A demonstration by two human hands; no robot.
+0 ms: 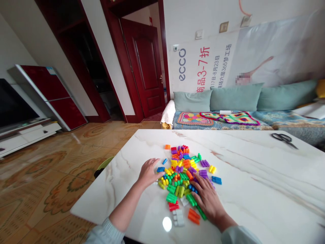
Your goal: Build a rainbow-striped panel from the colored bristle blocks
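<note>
A loose heap of coloured plastic building blocks [183, 177] lies spread over the white marble-patterned table [248, 189]. At the heap's left edge is my left hand [150, 172], its fingers apart and nothing in it, close to a blue block [160, 169]. My right hand [207, 196] rests palm down over the right side, fingers spread, covering some blue, green and purple blocks. Near the front lie an orange block [193, 216] and a whitish block [178, 218]. Further right sits another blue block [216, 180].
Black-handled scissors [284, 138] lie at the table's far right. Behind the table stands a sofa with green cushions [233, 97] and crocheted mats [195, 118]. A dark red door [146, 67] stands ajar. To the left are a red fridge [54, 98] and tiled floor [63, 169].
</note>
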